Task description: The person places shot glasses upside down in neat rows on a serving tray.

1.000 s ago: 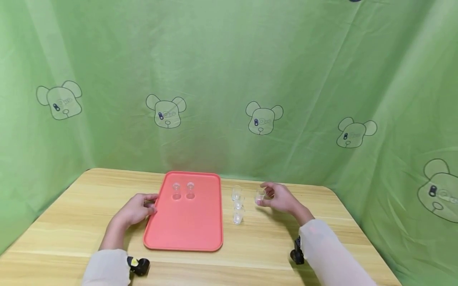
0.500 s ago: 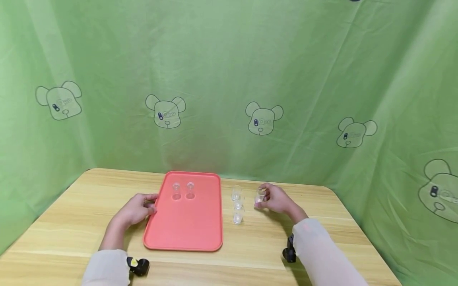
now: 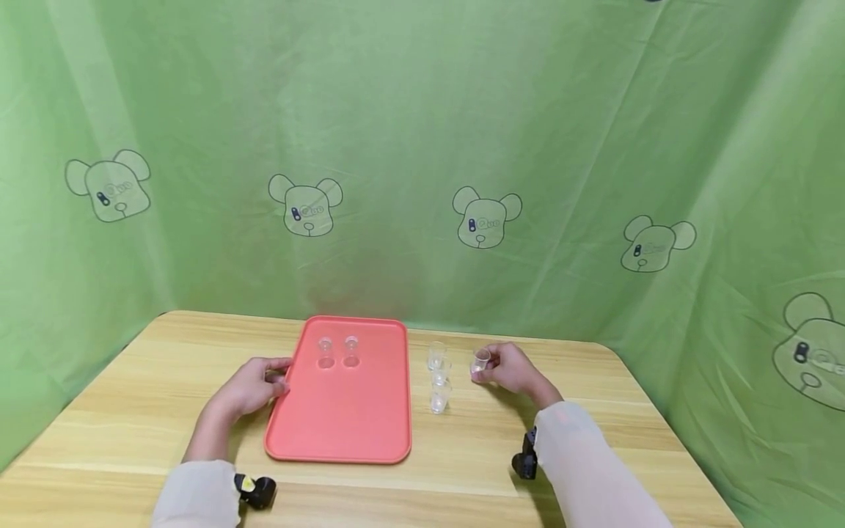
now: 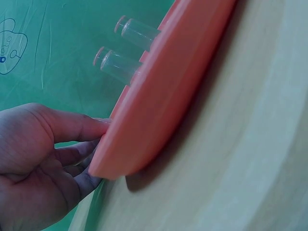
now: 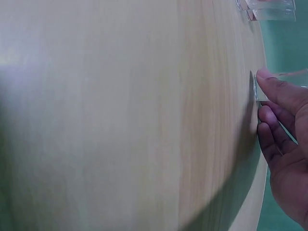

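Head view: right hand [image 3: 511, 369] at about 3 o'clock of the pink tray [image 3: 343, 425], fingers curled round a small clear cup [image 3: 480, 363] standing on the wooden table [image 3: 132, 381], so clamped on it, cup not visibly lifted. Three more clear cups [image 3: 439, 378] sit in a short row between that hand and the tray's right edge, close together. Two cups on the tray [image 3: 338, 350] stand side by side near its 12 o'clock end. Left hand [image 3: 254, 385] is at the tray's 9 o'clock edge, fingers on the rim, steadying it. Left wrist view: left hand [image 4: 38, 168] with fingertips pressed to the tray [image 4: 159, 106] rim and partly under it; the two upright cups [image 4: 122, 50] show beyond. Looks like a light hold rather than a full grip, though the angle is poor. Right wrist view: right hand [image 5: 284, 144] with fingers wrapped on the cup [image 5: 276, 89], cup base apparently touching the table [image 5: 120, 115]; the edge of the other cups [image 5: 264, 9] shows at top. Judgement: grasp step of moving a cup onto the tray. Next move calls for a straight lift, travel toward 9 o'clock clearing the row, then setting down beside the two already there.
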The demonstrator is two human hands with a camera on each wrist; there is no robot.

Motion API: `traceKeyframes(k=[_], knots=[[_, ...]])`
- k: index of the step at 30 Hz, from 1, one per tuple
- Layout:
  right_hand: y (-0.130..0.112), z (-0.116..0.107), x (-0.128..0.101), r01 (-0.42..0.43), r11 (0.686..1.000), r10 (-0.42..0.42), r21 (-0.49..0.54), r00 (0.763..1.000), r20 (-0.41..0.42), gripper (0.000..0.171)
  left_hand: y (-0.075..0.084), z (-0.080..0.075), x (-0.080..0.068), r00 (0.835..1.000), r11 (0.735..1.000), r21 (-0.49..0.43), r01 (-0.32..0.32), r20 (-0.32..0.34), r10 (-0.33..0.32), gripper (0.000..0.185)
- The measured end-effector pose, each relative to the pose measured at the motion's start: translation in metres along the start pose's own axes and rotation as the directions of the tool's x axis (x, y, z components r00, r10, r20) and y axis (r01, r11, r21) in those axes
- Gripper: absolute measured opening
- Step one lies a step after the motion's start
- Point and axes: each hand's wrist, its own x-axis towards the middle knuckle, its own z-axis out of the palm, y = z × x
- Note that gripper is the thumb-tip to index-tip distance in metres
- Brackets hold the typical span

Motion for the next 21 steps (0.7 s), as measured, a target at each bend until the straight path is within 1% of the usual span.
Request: traceKeyframes(k=[7, 10, 12, 15, 18, 21], knots=[[-0.002, -0.002, 0.001, -0.017, 1.0, 0.017, 0.021, 1.0, -0.008, 0.039, 0.002, 0.0, 0.0, 1.0, 1.0, -0.002, 0.007, 0.004, -0.007, 0.051], [-0.006, -0.003, 0.001, -0.001, 1.0, 0.001, 0.022, 1.0, -0.009, 0.034, 0.002, 0.0, 0.0, 1.0, 1.0, -0.001, 0.004, 0.004, -0.004, 0.051], [-0.009, -0.005, 0.002, -0.002, 1.0, 0.002, 0.023, 1.0, -0.013, 0.034, 0.001, 0.001, -0.001, 1.0, 1.0, -0.002, -0.005, 0.001, 0.005, 0.051], [-0.016, -0.007, 0.004, -0.011, 1.0, 0.012, 0.023, 1.0, -0.015, 0.038, 0.001, 0.001, -0.001, 1.0, 1.0, 0.004, -0.021, -0.002, 0.021, 0.05], [-0.024, -0.011, 0.007, 0.002, 1.0, -0.002, 0.012, 1.0, -0.01, 0.042, 0.001, 0.001, -0.001, 1.0, 1.0, 0.01, -0.028, -0.004, 0.028, 0.05], [-0.033, -0.015, 0.011, 0.048, 0.999, -0.048, -0.004, 0.999, 0.0, 0.041, 0.001, 0.001, -0.001, 1.0, 1.0, 0.01, -0.028, -0.004, 0.028, 0.05]])
